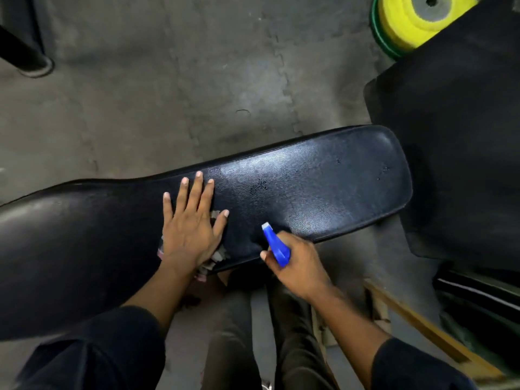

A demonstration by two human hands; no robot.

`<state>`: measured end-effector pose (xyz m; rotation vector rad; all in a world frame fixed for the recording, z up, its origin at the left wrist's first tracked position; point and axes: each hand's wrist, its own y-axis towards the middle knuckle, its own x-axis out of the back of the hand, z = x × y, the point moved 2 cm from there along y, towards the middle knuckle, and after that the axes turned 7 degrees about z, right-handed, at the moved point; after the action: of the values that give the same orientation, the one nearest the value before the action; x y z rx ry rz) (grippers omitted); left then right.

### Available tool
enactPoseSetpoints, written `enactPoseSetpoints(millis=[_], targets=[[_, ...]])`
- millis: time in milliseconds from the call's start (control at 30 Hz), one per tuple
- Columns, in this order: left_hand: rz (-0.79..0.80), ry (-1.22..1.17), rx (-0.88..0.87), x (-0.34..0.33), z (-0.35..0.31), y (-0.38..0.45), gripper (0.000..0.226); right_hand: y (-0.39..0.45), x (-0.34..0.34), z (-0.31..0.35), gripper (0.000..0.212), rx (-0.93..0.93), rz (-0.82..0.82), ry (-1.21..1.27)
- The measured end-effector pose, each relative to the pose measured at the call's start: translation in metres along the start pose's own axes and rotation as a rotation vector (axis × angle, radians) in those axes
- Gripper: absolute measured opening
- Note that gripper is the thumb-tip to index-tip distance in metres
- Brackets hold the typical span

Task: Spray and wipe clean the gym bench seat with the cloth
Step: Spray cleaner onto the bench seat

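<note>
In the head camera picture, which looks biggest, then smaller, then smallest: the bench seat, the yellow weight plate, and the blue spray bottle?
1. Bench seat, by far the biggest.
2. Yellow weight plate, partly hidden and farther away, so unsure.
3. Spray bottle, partly covered by the right hand.

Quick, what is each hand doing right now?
Left hand: open, fingers straight, pressing the cloth flat on the bench.
Right hand: closed around the blue spray bottle.
</note>
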<state>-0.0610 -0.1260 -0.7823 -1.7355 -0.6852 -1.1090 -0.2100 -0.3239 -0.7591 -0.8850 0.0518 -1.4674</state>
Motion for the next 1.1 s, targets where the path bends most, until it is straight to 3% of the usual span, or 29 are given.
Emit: enactPoseSetpoints(millis=[133, 300, 433, 500, 667, 867, 1100], targets=[[0.025, -0.018, 0.008, -0.001, 0.000, -0.002, 0.077, -0.024, -0.009, -0.019, 0.029, -0.110, -0.036, 0.000], [0.022, -0.061, 0.028, -0.003, 0.000, 0.000, 0.079, -0.049, 0.003, -0.053, 0.022, -0.489, -0.359, 0.131], [-0.017, -0.042, 0.030, -0.006, -0.010, -0.001, 0.081, -0.053, 0.039, -0.071, 0.025, -0.675, -0.491, 0.161], [-0.001, -0.131, -0.048, -0.021, -0.057, 0.009, 0.081, -0.070, 0.088, -0.094, 0.025, -0.760, -0.608, 0.165], [-0.065, -0.077, 0.014, -0.010, -0.003, 0.002, 0.082, -0.031, 0.057, -0.072, 0.025, -0.678, -0.551, 0.255], [-0.047, -0.098, 0.013, -0.006, -0.017, 0.003, 0.081, -0.006, 0.076, -0.070, 0.025, -0.601, -0.676, 0.324], [-0.068, -0.082, 0.005, -0.011, -0.008, 0.002, 0.081, 0.009, 0.063, -0.046, 0.027, -0.522, -0.500, 0.254]])
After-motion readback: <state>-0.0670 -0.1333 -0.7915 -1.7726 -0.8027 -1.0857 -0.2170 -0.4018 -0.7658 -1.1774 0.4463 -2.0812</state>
